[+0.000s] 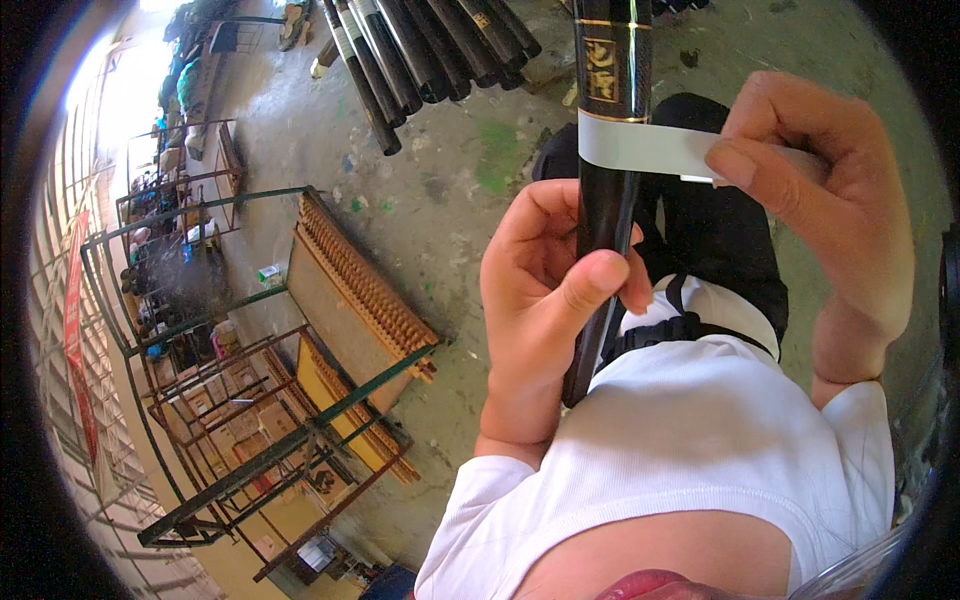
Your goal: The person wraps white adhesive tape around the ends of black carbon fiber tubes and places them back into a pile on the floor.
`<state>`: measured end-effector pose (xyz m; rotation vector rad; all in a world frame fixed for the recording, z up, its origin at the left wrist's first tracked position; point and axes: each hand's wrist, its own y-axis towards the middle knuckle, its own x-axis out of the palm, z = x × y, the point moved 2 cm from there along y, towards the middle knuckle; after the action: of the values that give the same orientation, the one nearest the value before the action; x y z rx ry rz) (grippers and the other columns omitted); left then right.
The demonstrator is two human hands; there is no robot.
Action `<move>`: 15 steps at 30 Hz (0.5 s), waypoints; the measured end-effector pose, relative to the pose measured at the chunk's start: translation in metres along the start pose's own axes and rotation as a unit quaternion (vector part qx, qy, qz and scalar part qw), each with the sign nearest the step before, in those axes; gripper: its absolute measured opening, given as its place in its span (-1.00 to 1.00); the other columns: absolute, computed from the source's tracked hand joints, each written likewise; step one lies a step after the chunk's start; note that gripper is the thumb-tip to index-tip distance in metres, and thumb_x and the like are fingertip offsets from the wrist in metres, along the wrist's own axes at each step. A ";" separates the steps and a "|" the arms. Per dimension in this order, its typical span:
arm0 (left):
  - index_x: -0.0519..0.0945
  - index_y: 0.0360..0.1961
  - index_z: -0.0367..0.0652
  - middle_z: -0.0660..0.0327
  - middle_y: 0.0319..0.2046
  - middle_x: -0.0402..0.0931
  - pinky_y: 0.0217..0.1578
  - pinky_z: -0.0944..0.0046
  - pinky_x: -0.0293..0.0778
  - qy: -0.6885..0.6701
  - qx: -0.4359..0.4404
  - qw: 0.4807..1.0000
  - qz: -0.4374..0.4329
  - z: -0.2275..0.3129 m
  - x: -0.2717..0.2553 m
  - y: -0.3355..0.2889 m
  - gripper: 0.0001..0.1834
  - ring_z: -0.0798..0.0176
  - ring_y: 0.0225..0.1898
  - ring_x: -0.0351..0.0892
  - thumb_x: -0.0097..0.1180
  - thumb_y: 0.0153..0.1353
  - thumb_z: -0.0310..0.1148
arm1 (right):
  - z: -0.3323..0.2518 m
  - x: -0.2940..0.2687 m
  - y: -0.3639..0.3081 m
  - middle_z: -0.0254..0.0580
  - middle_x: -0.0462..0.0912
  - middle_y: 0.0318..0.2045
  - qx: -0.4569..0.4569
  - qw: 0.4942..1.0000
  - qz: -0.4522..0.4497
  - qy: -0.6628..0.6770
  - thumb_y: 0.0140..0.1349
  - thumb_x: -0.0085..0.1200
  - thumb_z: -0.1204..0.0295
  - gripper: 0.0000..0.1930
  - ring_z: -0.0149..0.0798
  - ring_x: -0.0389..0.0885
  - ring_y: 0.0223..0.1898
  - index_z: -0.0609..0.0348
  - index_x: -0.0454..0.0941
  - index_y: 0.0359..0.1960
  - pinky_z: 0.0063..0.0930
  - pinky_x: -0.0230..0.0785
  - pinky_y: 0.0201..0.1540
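At thumb and forefinger of right hand (855, 190), pinched closed on one end of white strip (645, 148); stretched from there leftward, flat across front of black tube (605, 215); farther down same tube, gripped snugly by left hand (540, 295), with thumb over front and fingers curled behind; near tube's lower end, white shirt (690, 450); farther out, on stained floor (405, 200), side-by-side black poles (430, 60); off left, dark metal frame (230, 482) and ridged-edge wooden panel (365, 280).
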<state>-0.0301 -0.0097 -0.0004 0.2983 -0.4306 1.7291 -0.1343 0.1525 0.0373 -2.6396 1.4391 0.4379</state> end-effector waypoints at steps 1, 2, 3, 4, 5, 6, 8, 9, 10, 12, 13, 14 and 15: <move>0.32 -0.09 -0.38 0.09 -0.36 0.48 -0.46 0.41 0.49 -0.006 0.003 1.000 0.012 0.001 0.003 0.000 -0.51 0.36 -0.53 0.49 0.24 0.10 -0.29 | 0.000 -0.001 0.000 -0.48 0.28 -0.64 0.002 1.000 -0.003 0.003 0.11 0.14 0.40 -0.78 -0.63 0.14 -0.58 0.19 0.40 -0.59 -0.66 -0.10 -0.54; 0.33 -0.09 -0.38 0.10 -0.36 0.49 -0.47 0.42 0.48 -0.008 -0.010 1.000 0.016 0.002 0.006 -0.001 -0.51 0.36 -0.53 0.48 0.24 0.11 -0.28 | 0.000 -0.001 0.001 -0.49 0.28 -0.64 0.005 1.000 -0.006 0.006 0.11 0.14 0.40 -0.79 -0.63 0.14 -0.58 0.19 0.41 -0.59 -0.67 -0.10 -0.54; 0.34 -0.10 -0.37 0.10 -0.36 0.49 -0.48 0.43 0.46 -0.011 -0.023 0.999 0.020 0.003 0.008 -0.002 -0.52 0.36 -0.53 0.48 0.23 0.11 -0.27 | 0.000 -0.002 0.001 -0.49 0.28 -0.64 0.010 1.000 -0.013 0.007 0.11 0.14 0.40 -0.79 -0.63 0.14 -0.58 0.19 0.41 -0.59 -0.67 -0.09 -0.54; 0.35 -0.10 -0.37 0.10 -0.37 0.49 -0.49 0.44 0.45 -0.010 -0.036 0.999 0.024 0.005 0.009 -0.002 -0.52 0.37 -0.53 0.47 0.23 0.11 -0.26 | 0.001 -0.001 0.001 -0.48 0.28 -0.64 0.011 1.000 -0.016 0.010 0.11 0.14 0.40 -0.78 -0.63 0.14 -0.58 0.20 0.41 -0.59 -0.67 -0.09 -0.54; 0.33 -0.09 -0.36 0.11 -0.35 0.48 -0.49 0.44 0.44 -0.028 -0.046 0.998 0.020 0.006 0.009 -0.001 -0.51 0.37 -0.52 0.47 0.25 0.10 -0.27 | 0.002 -0.002 0.002 -0.48 0.29 -0.65 0.014 1.000 -0.019 0.013 0.11 0.14 0.39 -0.78 -0.63 0.14 -0.58 0.20 0.41 -0.60 -0.67 -0.09 -0.54; 0.32 -0.08 -0.35 0.11 -0.33 0.48 -0.50 0.45 0.42 -0.045 -0.057 0.997 0.016 0.007 0.010 0.000 -0.49 0.38 -0.52 0.46 0.27 0.08 -0.28 | 0.004 -0.001 0.002 -0.48 0.29 -0.65 0.016 1.000 -0.018 0.014 0.11 0.15 0.38 -0.77 -0.63 0.15 -0.58 0.20 0.41 -0.60 -0.67 -0.08 -0.54; 0.30 -0.06 -0.32 0.13 -0.30 0.46 -0.52 0.47 0.39 -0.058 -0.028 0.998 -0.010 0.005 0.007 0.003 -0.44 0.40 -0.52 0.45 0.32 0.03 -0.31 | 0.001 0.000 0.000 -0.48 0.30 -0.65 0.016 1.000 -0.010 0.001 0.10 0.16 0.35 -0.75 -0.63 0.15 -0.58 0.20 0.41 -0.60 -0.66 -0.08 -0.53; 0.28 -0.05 -0.30 0.13 -0.27 0.45 -0.52 0.47 0.38 -0.054 0.011 0.998 -0.032 -0.002 0.004 0.005 -0.42 0.41 -0.52 0.44 0.34 0.00 -0.33 | -0.004 0.002 -0.002 -0.48 0.30 -0.65 0.015 1.000 -0.002 -0.013 0.09 0.17 0.33 -0.74 -0.62 0.16 -0.58 0.20 0.41 -0.60 -0.66 -0.07 -0.53; 0.26 -0.04 -0.28 0.14 -0.25 0.44 -0.53 0.48 0.36 -0.050 0.047 0.996 -0.054 -0.007 0.001 0.006 -0.38 0.42 -0.52 0.43 0.37 -0.03 -0.36 | -0.006 0.003 -0.005 -0.48 0.30 -0.65 0.016 1.000 0.005 -0.013 0.08 0.18 0.31 -0.73 -0.62 0.16 -0.58 0.20 0.41 -0.60 -0.66 -0.08 -0.53; 0.24 -0.09 -0.25 0.14 -0.22 0.41 -0.54 0.51 0.38 -0.002 0.003 1.000 -0.010 -0.007 -0.003 0.005 -0.38 0.44 -0.51 0.45 0.39 -0.12 -0.52 | -0.011 0.006 -0.009 -0.48 0.30 -0.65 0.017 1.000 0.022 0.000 0.06 0.20 0.28 -0.71 -0.62 0.15 -0.58 0.20 0.41 -0.60 -0.65 -0.08 -0.53; 0.24 -0.10 -0.24 0.13 -0.23 0.41 -0.55 0.51 0.39 0.017 0.000 1.000 0.014 -0.007 -0.002 0.005 -0.40 0.43 -0.51 0.46 0.38 -0.11 -0.54 | -0.011 0.007 -0.009 -0.49 0.30 -0.66 0.017 0.999 0.027 0.000 0.05 0.21 0.28 -0.71 -0.61 0.15 -0.58 0.20 0.41 -0.60 -0.64 -0.08 -0.53; 0.25 -0.12 -0.24 0.12 -0.25 0.42 -0.55 0.51 0.41 0.037 -0.004 0.999 0.038 -0.007 -0.002 0.005 -0.42 0.43 -0.51 0.46 0.36 -0.11 -0.57 | -0.011 0.008 -0.009 -0.49 0.29 -0.66 0.018 0.999 0.031 0.000 0.04 0.21 0.28 -0.71 -0.61 0.14 -0.58 0.19 0.41 -0.60 -0.64 -0.09 -0.53; 0.25 -0.14 -0.24 0.11 -0.27 0.43 -0.55 0.50 0.43 0.039 0.001 0.999 0.037 -0.006 -0.003 0.004 -0.44 0.42 -0.52 0.47 0.35 -0.11 -0.59 | -0.012 0.008 -0.009 -0.49 0.29 -0.66 0.021 0.999 0.032 -0.012 0.04 0.22 0.29 -0.71 -0.61 0.13 -0.58 0.19 0.41 -0.60 -0.64 -0.09 -0.53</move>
<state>-0.0332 -0.0099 -0.0078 0.2178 -0.3877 1.8064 -0.1202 0.1477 0.0459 -2.5537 1.5108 0.4407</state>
